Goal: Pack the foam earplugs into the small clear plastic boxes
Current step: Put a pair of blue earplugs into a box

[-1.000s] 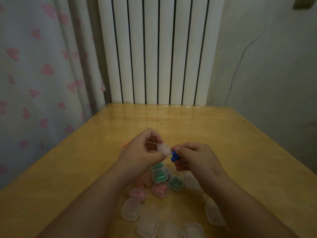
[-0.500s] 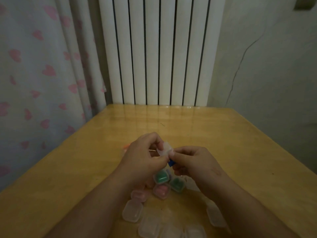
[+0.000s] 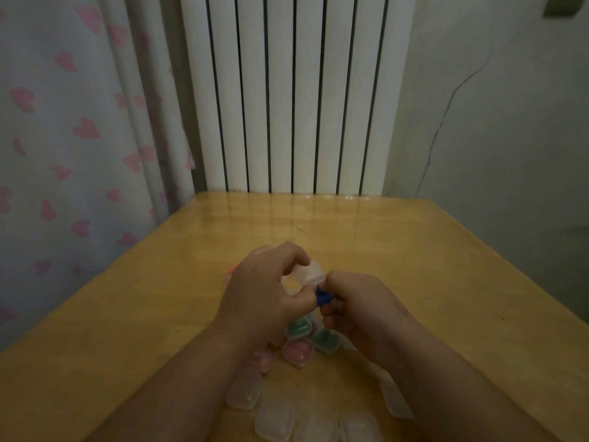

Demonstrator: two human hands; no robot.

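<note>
Pinching blue foam earplug (image 3: 322,298), right hand (image 3: 360,307) meets left hand's (image 3: 264,291) clear box (image 3: 310,271).

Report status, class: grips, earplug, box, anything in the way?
Left grip holds clear box. Right grip pinches blue earplug just under it. Packed boxes on table below, not in the way.

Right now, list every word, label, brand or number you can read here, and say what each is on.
None: no word, label, brand or number shows anywhere.
The clear box in the left hand and the blue earplug pinched by the right hand show no print.
The boxes on the table show no labels.
The curtain carries only pink hearts, not writing.
</note>
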